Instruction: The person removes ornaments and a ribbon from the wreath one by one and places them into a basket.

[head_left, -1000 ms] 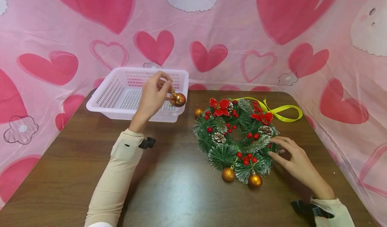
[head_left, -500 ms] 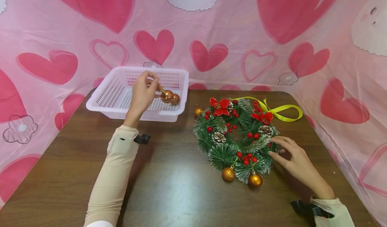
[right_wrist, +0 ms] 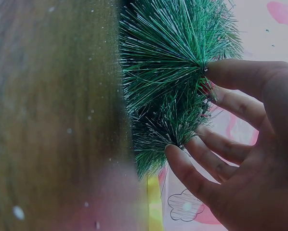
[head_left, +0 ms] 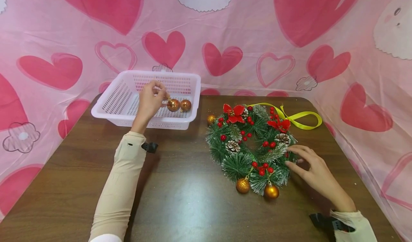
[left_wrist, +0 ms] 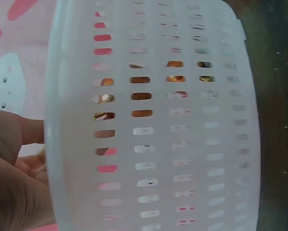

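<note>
My left hand is over the white basket, its fingertips pinching the gold cord of a shiny copper-coloured bauble. A second such bauble lies right beside it in the basket. From the left wrist, the basket's slotted wall covers most of this, and brown-gold patches show through the slots. On the table, a green Christmas wreath carries red berries, red flowers and pine cones. At its right edge my right hand touches the needles with loosely bent, spread fingers.
Two gold baubles, one glittery and one smooth, hang at the wreath's near edge. Another gold bauble is at its far left. A yellow ribbon trails behind on the brown table. Pink heart-patterned cloth surrounds the table.
My left hand has moved left and down into the basket with its bauble. The second bauble, hidden behind it earlier, now shows. My right hand and the wreath have stayed put.
</note>
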Available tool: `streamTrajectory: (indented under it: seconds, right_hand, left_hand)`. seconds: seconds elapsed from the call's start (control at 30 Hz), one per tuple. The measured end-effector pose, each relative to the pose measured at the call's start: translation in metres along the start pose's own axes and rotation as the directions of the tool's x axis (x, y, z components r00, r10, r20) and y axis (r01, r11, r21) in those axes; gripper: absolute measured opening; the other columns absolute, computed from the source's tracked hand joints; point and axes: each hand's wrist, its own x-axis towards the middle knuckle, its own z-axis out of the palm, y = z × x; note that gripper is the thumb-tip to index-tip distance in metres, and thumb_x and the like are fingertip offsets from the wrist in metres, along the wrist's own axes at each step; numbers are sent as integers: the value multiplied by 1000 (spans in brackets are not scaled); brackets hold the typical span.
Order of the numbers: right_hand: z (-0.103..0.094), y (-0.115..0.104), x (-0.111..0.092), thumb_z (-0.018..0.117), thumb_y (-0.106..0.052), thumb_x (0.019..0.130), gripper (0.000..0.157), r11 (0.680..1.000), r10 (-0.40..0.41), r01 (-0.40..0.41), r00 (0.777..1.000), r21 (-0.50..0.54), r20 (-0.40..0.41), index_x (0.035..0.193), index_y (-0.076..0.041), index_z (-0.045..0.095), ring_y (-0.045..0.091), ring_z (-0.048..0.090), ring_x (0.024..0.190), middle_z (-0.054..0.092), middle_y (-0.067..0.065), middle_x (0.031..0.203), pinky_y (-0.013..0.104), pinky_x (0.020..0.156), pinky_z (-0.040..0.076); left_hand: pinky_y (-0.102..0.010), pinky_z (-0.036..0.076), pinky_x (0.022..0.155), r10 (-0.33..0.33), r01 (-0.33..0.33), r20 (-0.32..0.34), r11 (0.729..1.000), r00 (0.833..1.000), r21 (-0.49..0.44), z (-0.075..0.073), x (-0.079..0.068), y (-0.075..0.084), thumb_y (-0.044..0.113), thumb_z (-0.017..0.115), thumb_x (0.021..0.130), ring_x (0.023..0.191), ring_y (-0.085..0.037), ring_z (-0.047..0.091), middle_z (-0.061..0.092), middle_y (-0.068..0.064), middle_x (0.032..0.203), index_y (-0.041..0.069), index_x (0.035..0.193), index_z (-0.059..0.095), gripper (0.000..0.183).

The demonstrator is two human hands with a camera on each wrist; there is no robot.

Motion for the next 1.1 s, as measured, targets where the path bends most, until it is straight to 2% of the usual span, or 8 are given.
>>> streamTrajectory:
  seconds: [0.13, 0.3, 0.47, 0.57, 0.8, 0.87, 0.97, 1.1]
  right_hand:
    - [0, 0, 0, 81, -13, 83, 42, 1000, -1, 1, 1000, -5, 1, 123, -16, 67, 6, 61, 84, 60, 5, 126, 9, 78, 43]
    - [-1, 0, 1, 81, -13, 83, 42, 1000, -9, 9, 1000, -10, -4, 123, -16, 67, 5, 61, 84, 60, 4, 125, 10, 78, 43]
    - [0, 0, 0, 81, -12, 83, 42, 1000, -17, 17, 1000, -1, -9, 123, -15, 67, 4, 61, 84, 60, 5, 125, 9, 77, 44]
    - [0, 1, 1, 81, -11, 83, 42, 1000, -25, 25, 1000, -1, -14, 122, -14, 67, 4, 61, 84, 60, 5, 125, 9, 78, 44]
    - [0, 0, 0, 81, -11, 82, 42, 1000, -28, 28, 999, -3, -15, 122, -13, 67, 4, 61, 83, 61, 5, 124, 9, 77, 44]
    - [0, 0, 0, 81, -11, 83, 42, 1000, -27, 27, 1000, -1, -12, 122, -13, 67, 5, 61, 83, 61, 6, 125, 9, 77, 44]
    - [0, 0, 1, 81, -11, 83, 42, 1000, -25, 25, 1000, -4, -9, 123, -13, 67, 5, 61, 83, 61, 7, 125, 9, 77, 44]
    - [0, 0, 1, 81, -12, 83, 42, 1000, -16, 16, 1000, -7, -5, 123, -14, 67, 4, 60, 84, 60, 6, 125, 7, 78, 42]
  left_hand:
    - [-36, 60, 66, -14, 14, 25, 1000, 1000, 24, 1, 1, -6, 7, 51, 100, 88, -35, 71, 69, -25, 94, -3, 104, 57, 13]
    - [-32, 60, 65, -19, 14, 58, 996, 998, 86, 2, 2, -10, 9, 51, 102, 88, -37, 71, 69, -26, 96, -5, 105, 57, 16]
    - [-42, 60, 72, -29, 17, 83, 991, 996, 132, 3, 2, -13, 9, 51, 101, 87, -38, 72, 69, -26, 96, -4, 104, 58, 15]
    - [-44, 59, 73, -26, 12, 91, 988, 995, 151, 3, 2, -14, 9, 51, 101, 88, -39, 72, 69, -25, 97, -2, 105, 58, 14]
    - [-26, 55, 64, 5, -21, 85, 981, 996, 191, 4, 1, -13, 9, 52, 100, 88, -40, 71, 70, -25, 99, -1, 109, 59, 14]
    - [-24, 53, 63, 19, -34, 78, 979, 997, 203, 4, 1, -12, 10, 53, 100, 88, -39, 72, 71, -23, 98, 0, 108, 59, 14]
    - [-27, 51, 65, 44, -59, 75, 975, 996, 214, 5, -1, -7, 12, 53, 99, 89, -37, 72, 71, -21, 98, 1, 107, 60, 15]
    - [-36, 54, 73, 73, -89, 83, 976, 994, 200, 8, -3, 2, 11, 53, 99, 88, -35, 71, 71, -21, 98, 1, 108, 60, 15]
